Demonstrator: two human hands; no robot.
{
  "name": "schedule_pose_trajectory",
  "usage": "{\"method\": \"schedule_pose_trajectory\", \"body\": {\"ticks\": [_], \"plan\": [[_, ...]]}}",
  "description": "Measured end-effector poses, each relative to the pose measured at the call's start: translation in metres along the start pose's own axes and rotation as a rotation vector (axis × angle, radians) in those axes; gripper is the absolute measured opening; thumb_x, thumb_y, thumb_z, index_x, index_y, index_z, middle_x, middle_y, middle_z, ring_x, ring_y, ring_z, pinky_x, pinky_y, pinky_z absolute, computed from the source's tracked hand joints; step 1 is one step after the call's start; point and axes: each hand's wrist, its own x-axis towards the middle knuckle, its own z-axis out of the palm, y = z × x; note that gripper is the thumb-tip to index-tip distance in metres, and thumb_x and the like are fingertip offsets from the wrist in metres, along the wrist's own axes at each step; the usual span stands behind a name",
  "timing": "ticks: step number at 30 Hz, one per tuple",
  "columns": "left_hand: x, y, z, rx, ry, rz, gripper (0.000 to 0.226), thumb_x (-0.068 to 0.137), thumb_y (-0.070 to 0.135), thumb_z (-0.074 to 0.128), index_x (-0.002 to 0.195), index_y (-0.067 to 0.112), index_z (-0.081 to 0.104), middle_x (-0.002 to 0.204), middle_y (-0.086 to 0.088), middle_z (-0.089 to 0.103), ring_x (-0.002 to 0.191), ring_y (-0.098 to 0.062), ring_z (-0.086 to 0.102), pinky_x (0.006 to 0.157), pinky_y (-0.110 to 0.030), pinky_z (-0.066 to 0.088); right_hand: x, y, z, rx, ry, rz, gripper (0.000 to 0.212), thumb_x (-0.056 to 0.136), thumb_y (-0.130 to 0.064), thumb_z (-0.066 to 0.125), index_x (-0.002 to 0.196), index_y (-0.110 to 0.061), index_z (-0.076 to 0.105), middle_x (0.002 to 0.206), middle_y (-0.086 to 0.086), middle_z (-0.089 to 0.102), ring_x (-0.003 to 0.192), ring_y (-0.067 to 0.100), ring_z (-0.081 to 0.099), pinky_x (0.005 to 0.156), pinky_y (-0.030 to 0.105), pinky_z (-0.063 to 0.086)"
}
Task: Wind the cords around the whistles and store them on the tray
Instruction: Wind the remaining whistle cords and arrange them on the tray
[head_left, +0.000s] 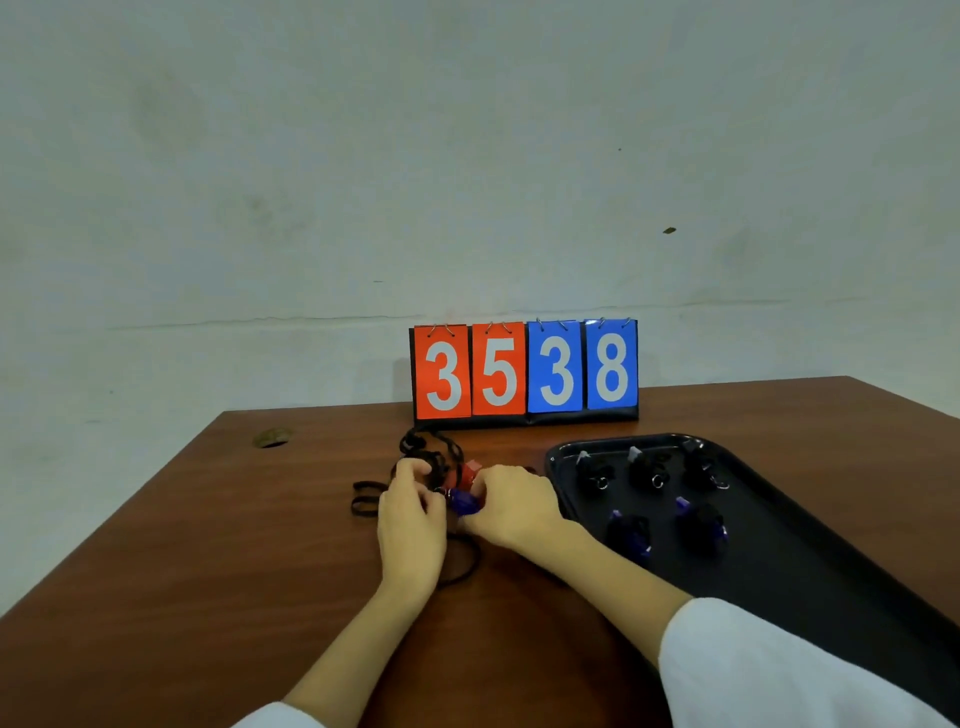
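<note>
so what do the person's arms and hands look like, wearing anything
The left hand and right hand are bare: no gloves, rings or watch visible. Forearms are uncovered; a white left sleeve and white right sleeve start further up.

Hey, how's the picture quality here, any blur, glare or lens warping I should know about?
Head view: soft even light, no hard shadows; wide-angle lens stretches the frame corners; small highlights on the tray rim; left hand, right hand and blue whistle look soft; scoreboard digits read clearly.
</note>
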Motion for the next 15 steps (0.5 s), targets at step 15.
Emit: {"method": "schedule_pose_trajectory", "body": {"ticks": [15], "plan": [[-0.018, 0.042, -0.015, 0.017, 0.075, 0.232, 0.059, 0.085, 0.015, 0.064, 0.136, 0.020, 0.036, 0.134, 0.005, 0.040, 0.126, -0.008, 0.038, 0.103, -0.023, 0.032, -0.021, 0.004, -0.140, 0.623, -0.069, -0.095, 0.022, 0.081, -0.026, 0.071, 0.098, -0.012, 0.069, 0.085, 0.001, 0.066, 0.063, 0.007, 0.058, 0.058, 0.016, 0.051]]}}
